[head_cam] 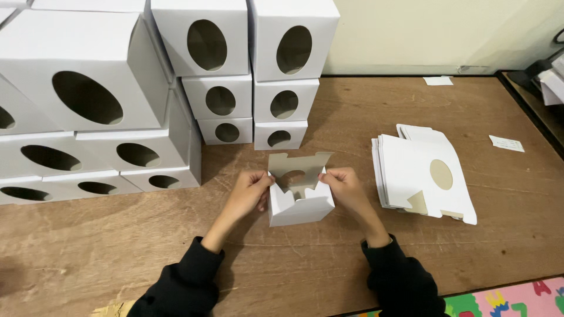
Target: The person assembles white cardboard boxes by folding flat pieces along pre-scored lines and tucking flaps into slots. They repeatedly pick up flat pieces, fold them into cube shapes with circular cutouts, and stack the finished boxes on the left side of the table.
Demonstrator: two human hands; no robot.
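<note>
Left hand (249, 191): my grip is pinched on the left flap of the half-folded white carton (298, 194).
Right hand (345, 186): my grip is clamped on its right flap.
Carton: on the wooden worktop (294, 264), centre — lid up, grey inside.
Flat blanks (420, 173): at 3 o'clock, piled.
Finished boxes (135, 94): 10 to 12 o'clock — stacked, oval windows.

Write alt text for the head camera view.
Two hands, the left hand and right hand, hold a half-folded white box with open top flaps on a wooden table. Finished white boxes with oval cutouts are stacked at left; a pile of flat box blanks lies at right.
</note>
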